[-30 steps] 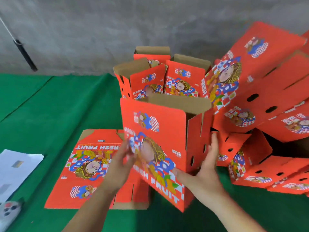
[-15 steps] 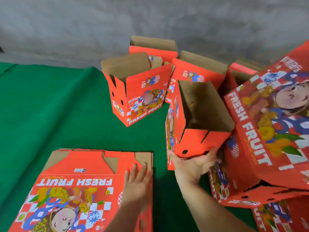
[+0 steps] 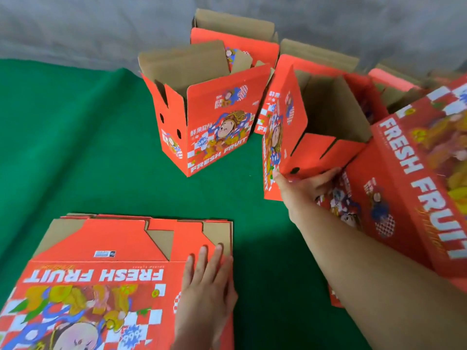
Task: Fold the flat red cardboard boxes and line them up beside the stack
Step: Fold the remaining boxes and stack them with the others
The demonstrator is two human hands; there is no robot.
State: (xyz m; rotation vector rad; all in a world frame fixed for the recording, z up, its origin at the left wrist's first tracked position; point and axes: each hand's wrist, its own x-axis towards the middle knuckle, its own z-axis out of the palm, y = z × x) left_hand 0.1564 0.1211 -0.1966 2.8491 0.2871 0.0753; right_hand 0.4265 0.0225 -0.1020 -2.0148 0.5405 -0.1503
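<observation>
A stack of flat red "FRESH FRUIT" boxes [image 3: 108, 269] lies at the lower left on the green cloth. My left hand [image 3: 206, 286] rests flat on its right edge, fingers straight. My right hand [image 3: 307, 184] reaches out to a folded red box [image 3: 285, 137] that stands open-topped at the right; its fingers lie straight against the box's near end wall, thumb at the corner. Another folded box [image 3: 209, 127] stands upright in the middle, with two more folded boxes [image 3: 235, 41] behind it.
A pile of red boxes [image 3: 414, 188] leans in at the right edge, close beside my right arm. Green cloth [image 3: 75, 137] covers the table. A grey wall [image 3: 88, 26] runs along the back.
The folded box moved from in front of me to the right beside the other folded boxes, my right hand still on it. My left hand dropped onto the flat stack.
</observation>
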